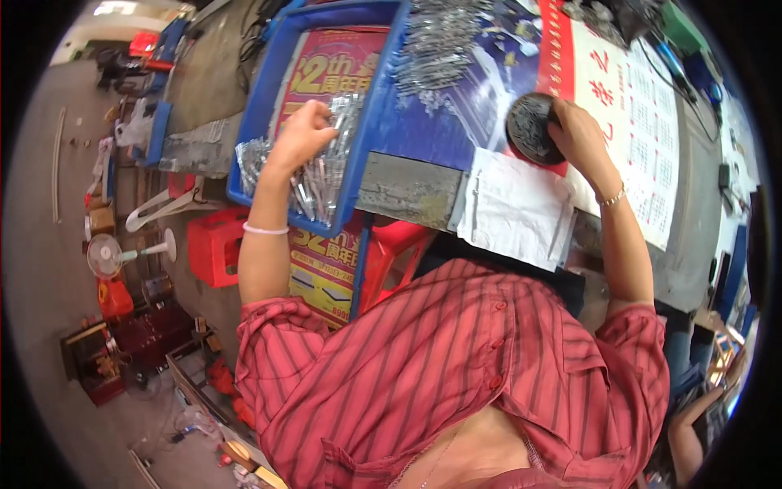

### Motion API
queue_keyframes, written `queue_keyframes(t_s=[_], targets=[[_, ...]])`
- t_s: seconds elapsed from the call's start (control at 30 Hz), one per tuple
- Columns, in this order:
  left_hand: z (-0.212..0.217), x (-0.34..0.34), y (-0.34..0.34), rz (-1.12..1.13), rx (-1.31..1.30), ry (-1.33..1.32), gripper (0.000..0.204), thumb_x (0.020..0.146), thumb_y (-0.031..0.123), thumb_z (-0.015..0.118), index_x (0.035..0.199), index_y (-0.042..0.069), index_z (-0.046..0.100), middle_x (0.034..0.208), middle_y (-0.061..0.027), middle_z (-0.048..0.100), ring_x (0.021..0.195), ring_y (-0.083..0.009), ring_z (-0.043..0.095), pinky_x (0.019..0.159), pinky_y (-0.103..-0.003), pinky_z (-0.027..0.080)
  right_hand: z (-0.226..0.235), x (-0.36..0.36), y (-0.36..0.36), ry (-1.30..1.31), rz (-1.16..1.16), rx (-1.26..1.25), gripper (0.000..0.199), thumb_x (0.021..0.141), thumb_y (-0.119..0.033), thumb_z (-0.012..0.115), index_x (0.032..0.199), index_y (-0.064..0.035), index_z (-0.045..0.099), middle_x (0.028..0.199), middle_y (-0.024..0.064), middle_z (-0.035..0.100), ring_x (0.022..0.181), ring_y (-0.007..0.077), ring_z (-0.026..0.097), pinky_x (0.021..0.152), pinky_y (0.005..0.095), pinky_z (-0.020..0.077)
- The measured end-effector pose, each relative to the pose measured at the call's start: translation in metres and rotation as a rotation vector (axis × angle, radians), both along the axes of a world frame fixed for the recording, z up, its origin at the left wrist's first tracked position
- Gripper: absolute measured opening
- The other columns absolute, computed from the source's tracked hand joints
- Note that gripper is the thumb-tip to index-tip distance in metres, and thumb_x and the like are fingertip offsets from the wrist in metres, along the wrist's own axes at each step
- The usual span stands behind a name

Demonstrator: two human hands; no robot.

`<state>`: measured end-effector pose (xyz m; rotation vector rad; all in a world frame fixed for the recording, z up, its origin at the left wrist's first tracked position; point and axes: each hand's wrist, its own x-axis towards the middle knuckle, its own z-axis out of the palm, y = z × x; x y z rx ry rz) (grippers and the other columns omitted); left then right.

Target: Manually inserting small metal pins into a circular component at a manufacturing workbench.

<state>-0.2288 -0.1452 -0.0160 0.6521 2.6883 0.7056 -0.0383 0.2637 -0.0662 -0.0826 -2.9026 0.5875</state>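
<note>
My left hand (304, 137) is over a blue plastic tray (383, 73), its fingers curled in a pinch beside the thin silvery metal pieces (318, 183) heaped there. Whatever those fingers hold, if anything, is too small to make out. Over on the right, my right hand (577, 137) reaches to the edge of a round dark dish (516, 147) filled with small dark bits. Its thumb and fingertips are bent together at the dish's right side. I cannot see what lies between them.
A large pile of silvery metal pieces (436, 49) covers the table beyond the tray. White crumpled paper (515, 208) hangs over the near table edge. A printed calendar sheet (635, 106) lies at right. Red stools (213, 248) and a white fan (106, 254) stand left.
</note>
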Motion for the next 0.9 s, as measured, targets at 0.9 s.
queue_keyframes(t_s=[0.9], targets=[[0.01, 0.219, 0.136, -0.224, 0.834, -0.449, 0.027, 0.092, 0.005, 0.057, 0.117, -0.001, 0.056, 0.09, -0.0056, 0.062, 0.071, -0.0072, 0.055, 0.063, -0.02, 0.046, 0.062, 0.093, -0.091, 0.042, -0.051, -1.727, 0.013, 0.092, -0.013, 0.057, 0.094, -0.0011, 0.052, 0.079, 0.0069, 0.06, 0.063, 0.0092, 0.055, 0.057, 0.0217, 0.0452]])
